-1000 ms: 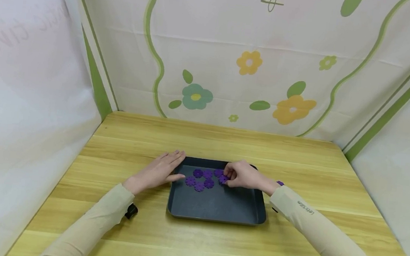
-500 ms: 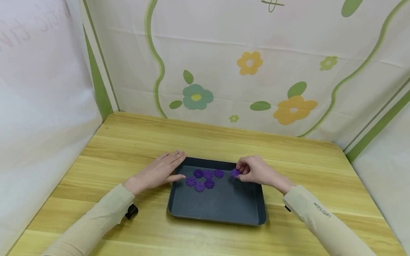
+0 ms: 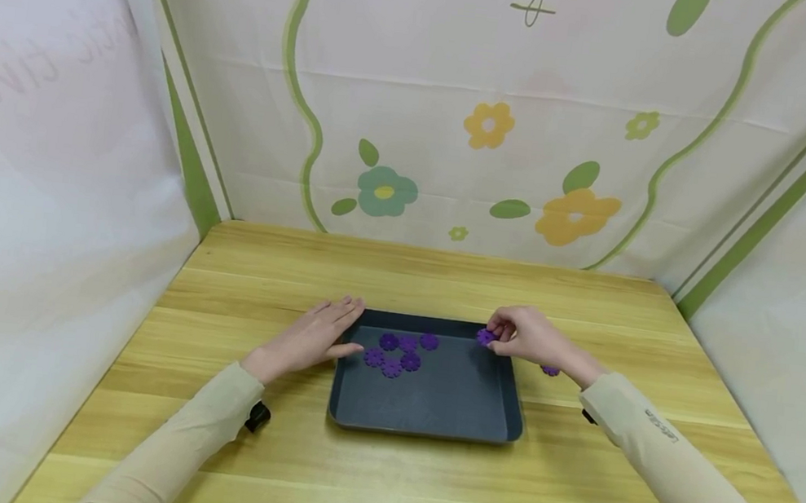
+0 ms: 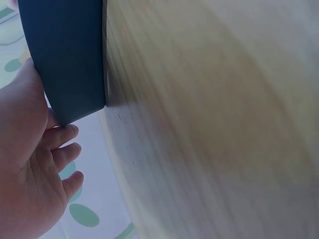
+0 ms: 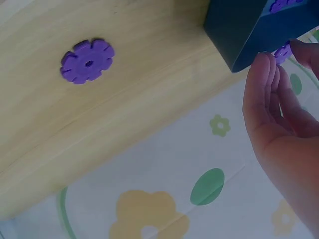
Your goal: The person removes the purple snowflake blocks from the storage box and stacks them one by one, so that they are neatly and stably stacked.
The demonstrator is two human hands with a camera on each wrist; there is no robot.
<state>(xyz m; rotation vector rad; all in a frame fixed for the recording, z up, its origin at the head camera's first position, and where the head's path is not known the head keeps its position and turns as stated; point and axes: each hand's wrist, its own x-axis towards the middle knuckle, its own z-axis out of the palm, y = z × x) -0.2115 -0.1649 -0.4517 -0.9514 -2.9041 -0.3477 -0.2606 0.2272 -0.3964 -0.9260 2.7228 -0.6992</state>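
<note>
A dark blue-grey baking tray (image 3: 430, 410) sits on the wooden table with several purple notched discs (image 3: 391, 367), flower-like in outline, lying in its left half. My left hand (image 3: 313, 334) rests on the tray's left rim, fingers straight; in the left wrist view the left hand (image 4: 30, 169) touches the tray's outer wall (image 4: 65, 64). Over the tray's far right corner my right hand (image 3: 528, 336) pinches one purple notched disc (image 3: 486, 338) between thumb and fingers. The right wrist view shows that held disc (image 5: 283, 53) partly covered by the fingertips.
Another purple notched disc (image 5: 87, 61) lies on the table (image 3: 629, 341) right of the tray, mostly hidden by the right forearm in the head view. A flower-printed white curtain (image 3: 429, 139) stands behind the table, with white sheets on both sides.
My right hand has picked a purple notched disc off the group in the tray and carried it right, to the far right corner. The left hand has stayed in place.
</note>
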